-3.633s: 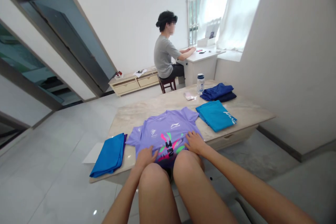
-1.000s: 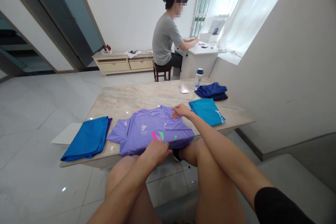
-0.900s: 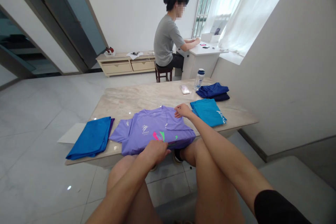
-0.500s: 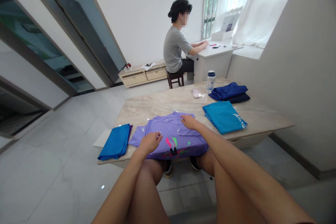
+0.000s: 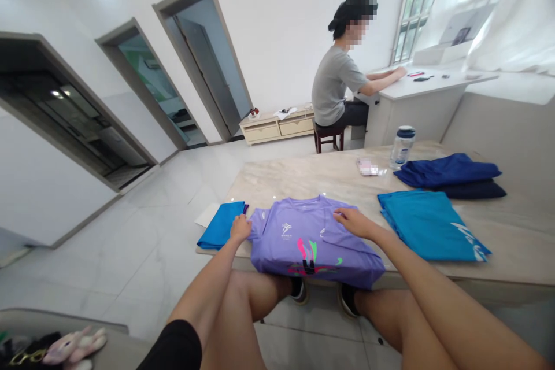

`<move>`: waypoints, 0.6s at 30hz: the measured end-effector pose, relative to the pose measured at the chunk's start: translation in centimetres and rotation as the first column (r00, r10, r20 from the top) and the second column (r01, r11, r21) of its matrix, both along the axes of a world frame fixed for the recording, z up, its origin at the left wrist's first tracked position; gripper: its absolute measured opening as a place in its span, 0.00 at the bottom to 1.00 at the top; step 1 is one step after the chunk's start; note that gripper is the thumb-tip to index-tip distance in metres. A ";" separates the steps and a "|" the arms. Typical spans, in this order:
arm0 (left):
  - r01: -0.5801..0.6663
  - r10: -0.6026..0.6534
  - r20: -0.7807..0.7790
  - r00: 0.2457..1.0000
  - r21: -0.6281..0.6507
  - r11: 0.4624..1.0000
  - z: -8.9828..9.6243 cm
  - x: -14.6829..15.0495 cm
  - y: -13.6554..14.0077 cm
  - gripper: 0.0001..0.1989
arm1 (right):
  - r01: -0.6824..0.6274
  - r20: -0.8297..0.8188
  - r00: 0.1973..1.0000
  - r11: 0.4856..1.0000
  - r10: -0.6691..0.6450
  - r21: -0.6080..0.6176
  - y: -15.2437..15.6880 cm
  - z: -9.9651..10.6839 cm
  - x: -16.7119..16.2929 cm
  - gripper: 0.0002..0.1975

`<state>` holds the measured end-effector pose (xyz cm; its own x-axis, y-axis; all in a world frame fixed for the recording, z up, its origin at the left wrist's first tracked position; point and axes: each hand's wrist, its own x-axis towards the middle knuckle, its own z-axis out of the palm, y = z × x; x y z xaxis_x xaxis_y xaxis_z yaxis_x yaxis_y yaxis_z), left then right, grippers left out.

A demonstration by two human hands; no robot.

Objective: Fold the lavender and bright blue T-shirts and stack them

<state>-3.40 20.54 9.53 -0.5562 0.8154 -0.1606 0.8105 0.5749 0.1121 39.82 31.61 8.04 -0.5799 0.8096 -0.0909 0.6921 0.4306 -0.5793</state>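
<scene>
A purple T-shirt point(image 5: 281, 248) with a pink, green and black print is spread front up on the table, its collar at the far side and its lower part hanging over the near edge. My left hand point(image 5: 241, 228) is closed at the shirt's left sleeve, with the fingertips partly hidden. Near the right shoulder, my right hand point(image 5: 353, 222) lies over the shirt with fingers stretched out and thumb apart. The sleeve on that side is folded inward across the shirt front.
A folded blue garment point(image 5: 223, 225) lies left on the marble-look table point(image 5: 277, 176). To the right are a folded teal garment point(image 5: 416, 225), dark blue clothes point(image 5: 451, 170) and a water bottle point(image 5: 403, 147). A person point(image 5: 338, 81) sits at a white desk point(image 5: 416, 110) beyond.
My left hand has moved left from above the shirt front to its left sleeve. My right hand stays by the right shoulder, its fingers more stretched out. The view has turned left.
</scene>
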 end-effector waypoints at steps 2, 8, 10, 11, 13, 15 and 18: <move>-0.052 0.052 -0.010 0.999 -0.009 0.999 -0.7 -0.2 0.8 0.23 | 0.045 -0.034 0.998 0.998 -0.046 -0.033 0.5 -0.4 1.0 0.20; -0.092 0.092 0.004 0.996 -0.028 0.995 -2.9 -0.3 2.1 0.26 | 0.129 -0.034 0.991 0.990 -0.131 -0.064 1.4 -2.0 3.0 0.19; -0.054 0.055 0.040 0.998 -0.032 0.998 -3.3 -0.5 2.3 0.23 | 0.130 -0.019 0.991 0.990 -0.132 -0.058 1.5 -2.3 3.3 0.19; -0.029 0.031 0.058 0.998 -0.027 0.999 -3.3 -0.6 2.4 0.21 | 0.131 -0.011 0.991 0.990 -0.131 -0.056 1.5 -2.4 3.3 0.19; 0.021 -0.021 0.089 0.996 -0.001 1.000 -3.1 -0.8 2.5 0.17 | 0.131 0.011 0.991 0.990 -0.130 -0.057 1.5 -2.4 3.3 0.19; 0.062 -0.066 0.106 0.992 0.041 0.997 -2.5 -1.0 2.6 0.15 | 0.130 0.038 0.991 0.990 -0.128 -0.059 1.3 -2.1 3.2 0.19; 0.109 -0.122 0.114 0.986 0.114 0.987 -1.1 -0.8 2.8 0.14 | 0.117 0.080 0.990 0.992 -0.114 -0.046 1.1 -1.3 2.5 0.19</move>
